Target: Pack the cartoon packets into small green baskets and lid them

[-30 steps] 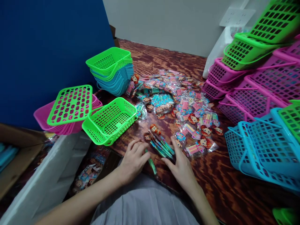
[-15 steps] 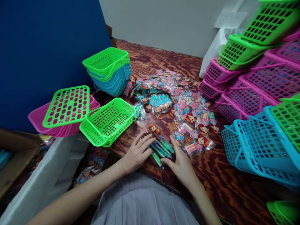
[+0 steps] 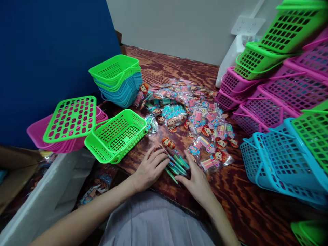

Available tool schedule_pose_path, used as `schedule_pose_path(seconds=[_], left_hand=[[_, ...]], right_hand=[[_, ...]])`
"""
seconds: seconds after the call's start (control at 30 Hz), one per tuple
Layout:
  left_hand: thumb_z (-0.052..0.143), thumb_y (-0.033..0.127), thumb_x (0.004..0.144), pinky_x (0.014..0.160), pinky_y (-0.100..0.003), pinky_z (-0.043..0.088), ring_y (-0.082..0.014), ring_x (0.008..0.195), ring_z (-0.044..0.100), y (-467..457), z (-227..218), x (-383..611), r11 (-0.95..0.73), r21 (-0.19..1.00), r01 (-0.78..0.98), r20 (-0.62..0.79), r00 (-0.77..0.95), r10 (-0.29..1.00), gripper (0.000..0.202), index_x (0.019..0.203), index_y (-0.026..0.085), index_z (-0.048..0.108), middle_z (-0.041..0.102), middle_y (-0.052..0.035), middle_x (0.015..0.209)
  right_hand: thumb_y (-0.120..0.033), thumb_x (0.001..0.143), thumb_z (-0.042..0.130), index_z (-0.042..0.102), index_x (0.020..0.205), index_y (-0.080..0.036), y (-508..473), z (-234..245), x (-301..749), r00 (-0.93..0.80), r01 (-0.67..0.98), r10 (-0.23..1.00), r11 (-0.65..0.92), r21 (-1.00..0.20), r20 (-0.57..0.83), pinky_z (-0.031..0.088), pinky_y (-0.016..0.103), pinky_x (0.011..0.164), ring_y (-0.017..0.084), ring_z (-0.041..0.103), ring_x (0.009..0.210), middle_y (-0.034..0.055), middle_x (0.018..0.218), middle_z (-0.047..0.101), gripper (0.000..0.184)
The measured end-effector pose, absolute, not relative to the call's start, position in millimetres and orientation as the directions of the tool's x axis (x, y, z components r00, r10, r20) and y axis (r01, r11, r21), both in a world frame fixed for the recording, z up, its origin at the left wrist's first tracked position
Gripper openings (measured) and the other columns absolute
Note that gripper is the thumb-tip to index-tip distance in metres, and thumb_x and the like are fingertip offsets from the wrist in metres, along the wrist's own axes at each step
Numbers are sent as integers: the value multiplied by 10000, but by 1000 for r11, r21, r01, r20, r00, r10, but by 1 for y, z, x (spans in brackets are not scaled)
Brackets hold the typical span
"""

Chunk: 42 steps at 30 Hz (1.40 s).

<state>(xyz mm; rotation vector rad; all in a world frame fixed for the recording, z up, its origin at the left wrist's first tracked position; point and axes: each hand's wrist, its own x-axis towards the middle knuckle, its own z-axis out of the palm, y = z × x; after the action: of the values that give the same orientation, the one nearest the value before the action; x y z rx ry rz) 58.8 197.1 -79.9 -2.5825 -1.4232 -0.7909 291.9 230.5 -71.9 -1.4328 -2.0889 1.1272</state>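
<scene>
Steadying one packet bundle [image 3: 178, 165], we look to have this lot gathered: our left hand [image 3: 149, 171] curves over it, any pinch hidden; our right hand [image 3: 196, 181], spread, sits at its three o'clock. Plenty left, it seems: loose packets [image 3: 201, 117] heaped at twelve, green basket [image 3: 130, 147] at ten.

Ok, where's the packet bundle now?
In the head view, the packet bundle lies just below centre on the table, between the left hand and the right hand.
</scene>
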Motion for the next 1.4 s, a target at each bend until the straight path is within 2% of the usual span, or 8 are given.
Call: schedule_pose_path(seconds=[0.6,0.93,1.07,1.13,1.2,1.3,1.37,1.4], left_hand=[[439,93,926,1202,-547,238,-258,1351,451,197,-83,57,-594,171,786,467,466,752,339,1222,156,593,643,-118,1245],[438,72,886,1199,-551,244,-250,1330,468,202,-83,57,-580,222,783,461,440,771,491,1370,148,471,629,-127,1236],[454,88,891,1186,-603,199,-298,1397,372,207,-73,61,-568,167,806,419,463,781,574,1454,183,396,551,-154,1333],[491,127,893,1177,-649,124,-344,1446,277,214,-64,66,-570,115,813,337,508,793,606,1481,203,365,447,-167,1458],[518,156,892,1177,-658,51,-348,1428,305,224,-55,70,-616,87,783,230,586,777,560,1441,195,411,455,-154,1461],[489,89,875,1198,-603,55,-265,1188,536,235,-48,73,-664,109,740,78,660,747,314,1160,185,579,645,-76,1124],[485,57,860,1192,-554,153,-233,1028,581,239,-48,74,-654,130,745,16,658,753,206,974,191,594,641,-43,953],[497,63,861,1173,-530,215,-229,988,581,239,-48,75,-649,140,747,0,656,755,172,933,190,588,632,-43,926]], right_hand=[[-234,802,699,119,1568,-338,219,-60,289,-444,626,882,179,-759,-158,301,452,1185,233,312,1463,44,1590,340,966],[-219,793,695,84,1571,-355,221,-64,291,-457,619,877,197,-760,-146,311,470,1177,249,317,1460,43,1585,347,998],[-218,795,695,92,1574,-341,219,-64,287,-460,613,877,201,-764,-138,317,475,1172,252,351,1440,50,1580,354,992],[-232,790,709,150,1572,-307,218,-60,284,-473,611,870,207,-764,-142,321,472,1169,261,372,1425,66,1565,379,965],[-279,779,738,295,1538,-273,220,-55,285,-508,595,849,223,-772,-146,326,463,1163,277,396,1405,75,1531,435,878],[-358,861,660,560,1363,-267,236,-51,303,-524,534,840,197,-823,-139,411,408,1088,250,543,1263,53,1363,610,519],[-347,945,520,649,1234,-237,258,-52,325,-387,553,917,145,-820,-99,463,373,1009,222,621,1125,58,1220,687,335],[-329,960,475,666,1189,-209,271,-53,338,-270,604,961,119,-788,-63,468,372,987,224,630,1089,75,1180,699,322]])
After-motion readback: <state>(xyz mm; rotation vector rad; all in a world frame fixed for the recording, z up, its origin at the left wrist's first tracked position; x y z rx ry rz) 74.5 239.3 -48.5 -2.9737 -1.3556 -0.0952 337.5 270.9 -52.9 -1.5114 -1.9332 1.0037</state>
